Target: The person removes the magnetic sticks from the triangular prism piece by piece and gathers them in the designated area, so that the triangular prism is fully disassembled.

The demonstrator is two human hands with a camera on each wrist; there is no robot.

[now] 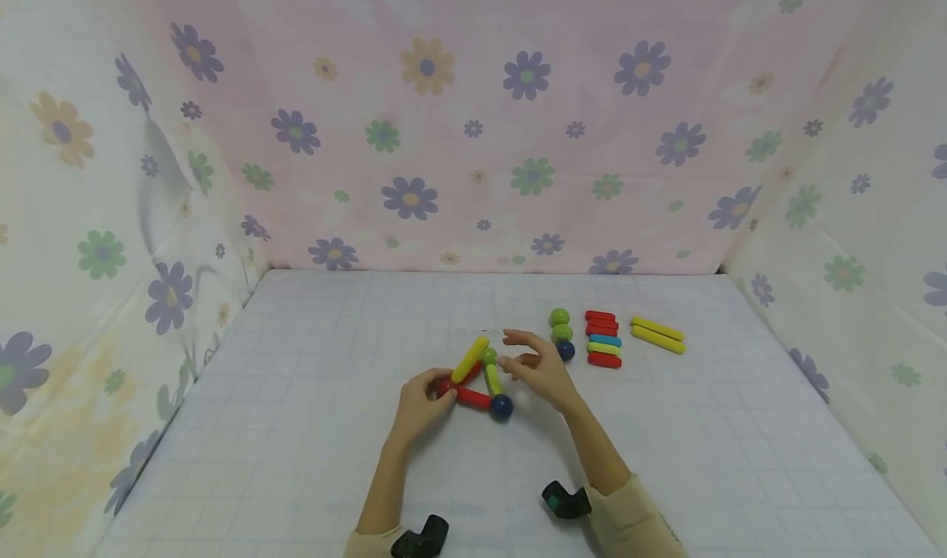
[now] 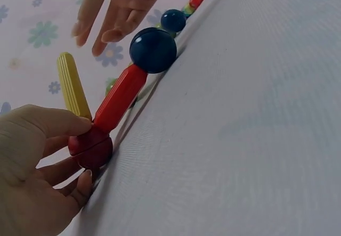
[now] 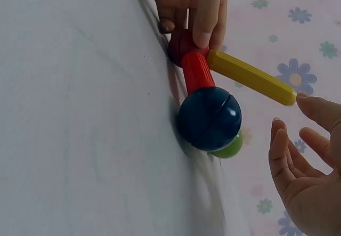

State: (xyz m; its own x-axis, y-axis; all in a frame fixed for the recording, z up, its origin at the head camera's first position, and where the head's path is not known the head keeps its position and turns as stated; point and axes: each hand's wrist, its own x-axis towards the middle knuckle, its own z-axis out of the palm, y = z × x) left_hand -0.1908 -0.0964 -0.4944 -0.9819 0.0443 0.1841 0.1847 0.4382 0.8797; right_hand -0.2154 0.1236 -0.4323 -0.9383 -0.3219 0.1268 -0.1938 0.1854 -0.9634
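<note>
I have the left hand pinching a glossy, seamed red ball in its grip, low over the counter. From that ball a ribbed yellow rod slants up, its long axis leaning right and away from me. A ribbed red rod runs right to a shiny blue ball. My right hand is spread near the yellow tip.
</note>
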